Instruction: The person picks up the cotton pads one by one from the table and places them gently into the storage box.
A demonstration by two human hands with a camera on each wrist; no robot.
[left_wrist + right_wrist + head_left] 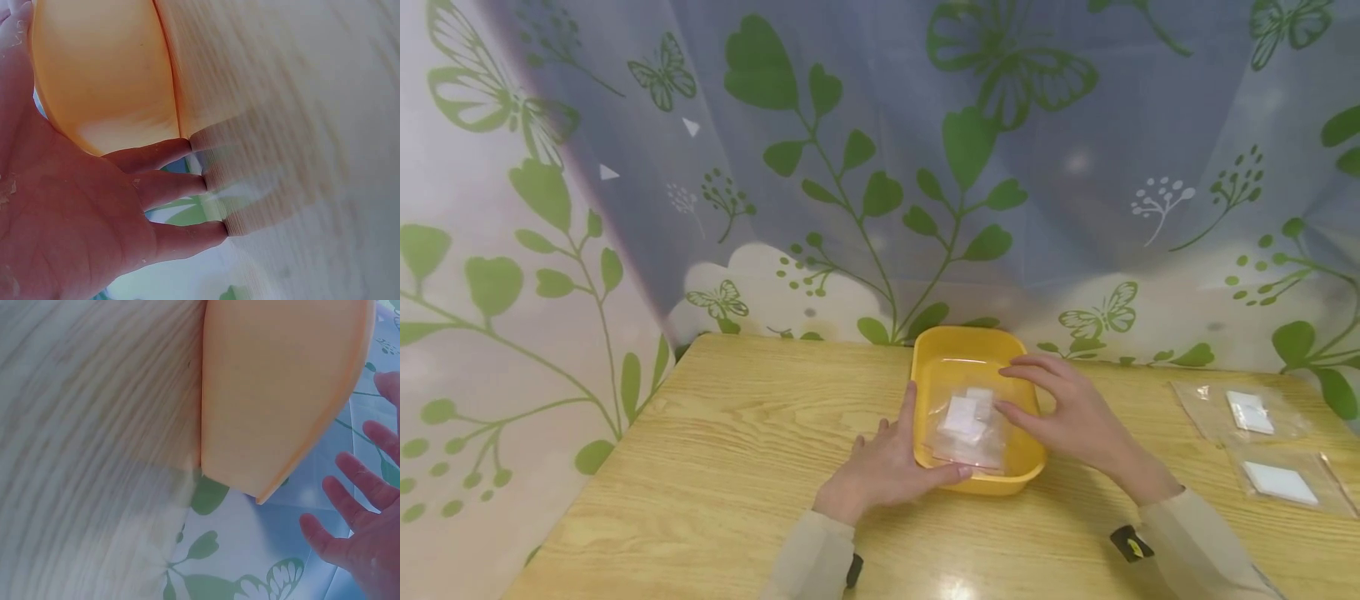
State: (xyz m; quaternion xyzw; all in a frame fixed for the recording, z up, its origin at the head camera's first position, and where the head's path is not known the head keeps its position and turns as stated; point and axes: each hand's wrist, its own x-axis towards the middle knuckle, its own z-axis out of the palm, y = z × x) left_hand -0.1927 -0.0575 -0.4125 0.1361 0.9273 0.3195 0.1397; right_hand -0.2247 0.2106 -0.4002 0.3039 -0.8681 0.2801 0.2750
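A yellow plastic tub (980, 342) stands on the wooden table near the back wall. Inside it lie clear plastic bags (970, 421) with white pieces in them; how many overlap I cannot tell. My left hand (891, 467) rests against the tub's front left corner, thumb at the front rim and index finger along the left side. In the left wrist view its other fingers (172, 184) are straight, with tips on the table. Above the tub's right rim hovers my right hand (1071, 408), thumb and fingers spread apart, holding nothing. The right wrist view shows those fingers (350, 487) loosely extended.
Two clear bags lie at the table's right side: a rear bag (1251, 412) and a front bag (1281, 483), each with a white flat piece inside. A patterned cloth (865, 208) with leaves and butterflies hangs behind the wooden table (737, 417).
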